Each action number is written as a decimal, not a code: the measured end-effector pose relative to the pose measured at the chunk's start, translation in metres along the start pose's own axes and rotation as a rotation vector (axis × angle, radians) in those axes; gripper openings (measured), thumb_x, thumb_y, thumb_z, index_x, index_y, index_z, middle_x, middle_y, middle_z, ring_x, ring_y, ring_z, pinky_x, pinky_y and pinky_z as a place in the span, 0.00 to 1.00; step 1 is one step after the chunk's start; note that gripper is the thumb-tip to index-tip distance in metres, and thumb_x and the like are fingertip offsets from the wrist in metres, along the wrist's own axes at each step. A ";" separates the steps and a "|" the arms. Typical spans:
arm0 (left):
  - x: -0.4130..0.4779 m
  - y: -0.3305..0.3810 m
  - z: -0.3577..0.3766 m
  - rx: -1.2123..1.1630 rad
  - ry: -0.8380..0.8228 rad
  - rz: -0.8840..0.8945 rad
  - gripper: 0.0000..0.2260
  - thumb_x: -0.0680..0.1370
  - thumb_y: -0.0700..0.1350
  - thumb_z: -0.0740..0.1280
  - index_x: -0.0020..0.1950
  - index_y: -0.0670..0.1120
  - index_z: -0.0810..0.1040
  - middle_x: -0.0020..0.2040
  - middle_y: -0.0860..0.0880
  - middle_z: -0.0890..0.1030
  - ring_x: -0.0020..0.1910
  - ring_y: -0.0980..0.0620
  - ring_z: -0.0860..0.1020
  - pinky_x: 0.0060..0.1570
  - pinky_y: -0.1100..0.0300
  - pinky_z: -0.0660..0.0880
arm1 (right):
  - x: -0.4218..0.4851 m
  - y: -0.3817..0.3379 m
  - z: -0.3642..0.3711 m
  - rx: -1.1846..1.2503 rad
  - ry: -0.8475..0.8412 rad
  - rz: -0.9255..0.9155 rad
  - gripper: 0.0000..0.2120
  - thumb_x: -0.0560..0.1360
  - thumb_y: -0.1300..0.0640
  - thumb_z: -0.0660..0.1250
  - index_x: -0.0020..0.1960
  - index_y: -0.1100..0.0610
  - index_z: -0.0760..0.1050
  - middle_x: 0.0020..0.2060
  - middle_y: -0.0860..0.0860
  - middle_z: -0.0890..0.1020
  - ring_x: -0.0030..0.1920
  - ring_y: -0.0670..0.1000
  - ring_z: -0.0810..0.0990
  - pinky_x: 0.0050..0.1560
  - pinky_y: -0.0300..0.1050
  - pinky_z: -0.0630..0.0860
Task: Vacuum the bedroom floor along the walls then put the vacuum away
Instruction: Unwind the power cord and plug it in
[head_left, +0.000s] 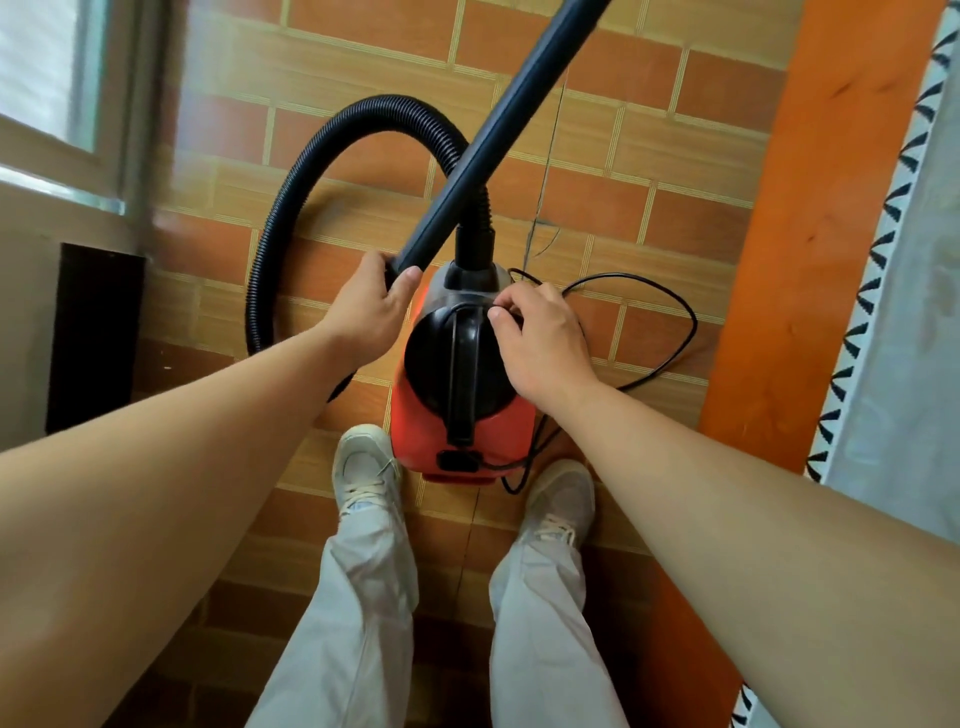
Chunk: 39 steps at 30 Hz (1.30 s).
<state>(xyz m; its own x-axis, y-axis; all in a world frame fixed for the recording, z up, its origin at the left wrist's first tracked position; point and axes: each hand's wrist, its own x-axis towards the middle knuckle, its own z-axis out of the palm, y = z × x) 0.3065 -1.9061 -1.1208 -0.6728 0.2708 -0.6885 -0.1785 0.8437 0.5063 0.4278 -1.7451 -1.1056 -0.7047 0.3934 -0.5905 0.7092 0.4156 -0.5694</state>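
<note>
The red vacuum (462, 436) stands on the tiled floor (675, 156) just ahead of two pale shoes (363, 467), its front toward 12 o'clock. The left grip (371, 306) is closed round the lower end of the black tube (498, 114), which runs up and off toward 1 o'clock, crossing above the hose (291, 197). The hose leaves the vacuum's front, loops out toward 10 o'clock and comes back down to the left grip. The right grip (543, 343) rests on top of the vacuum with its fingers curled at the front end of the black handle (460, 364). The cord (675, 322) runs under these fingers, but whether they pinch it cannot be told. From there the cord loops on the floor toward 3 o'clock and back to the vacuum's rear. An orange bed frame (821, 234) with a pale cover (914, 312) lies at 3 o'clock. A window (47, 78) is at 10 o'clock, with a dark box (93, 338) below it at 9.
</note>
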 end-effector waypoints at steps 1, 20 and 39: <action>0.004 0.000 0.000 0.013 -0.011 0.011 0.20 0.86 0.55 0.59 0.72 0.45 0.68 0.57 0.48 0.77 0.56 0.49 0.75 0.54 0.55 0.68 | 0.001 0.000 0.001 0.001 0.002 0.001 0.07 0.83 0.50 0.62 0.55 0.50 0.78 0.53 0.48 0.74 0.53 0.50 0.70 0.51 0.44 0.64; 0.005 -0.030 -0.009 0.199 -0.175 0.172 0.26 0.86 0.50 0.62 0.83 0.48 0.61 0.78 0.46 0.70 0.76 0.47 0.68 0.72 0.55 0.62 | 0.005 -0.002 0.004 0.015 0.032 -0.011 0.11 0.82 0.51 0.64 0.62 0.50 0.80 0.56 0.49 0.75 0.57 0.48 0.69 0.56 0.42 0.64; 0.003 -0.039 -0.008 0.332 0.030 0.211 0.27 0.81 0.47 0.69 0.79 0.46 0.66 0.73 0.44 0.74 0.72 0.42 0.72 0.73 0.42 0.68 | 0.004 0.004 0.016 0.002 0.112 -0.038 0.12 0.83 0.51 0.63 0.62 0.51 0.80 0.53 0.48 0.73 0.59 0.51 0.71 0.57 0.44 0.67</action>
<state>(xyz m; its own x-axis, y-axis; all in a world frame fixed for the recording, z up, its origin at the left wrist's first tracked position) 0.3056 -1.9423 -1.1383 -0.6911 0.4448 -0.5697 0.2046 0.8764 0.4360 0.4281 -1.7549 -1.1191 -0.7292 0.4665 -0.5006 0.6817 0.4306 -0.5916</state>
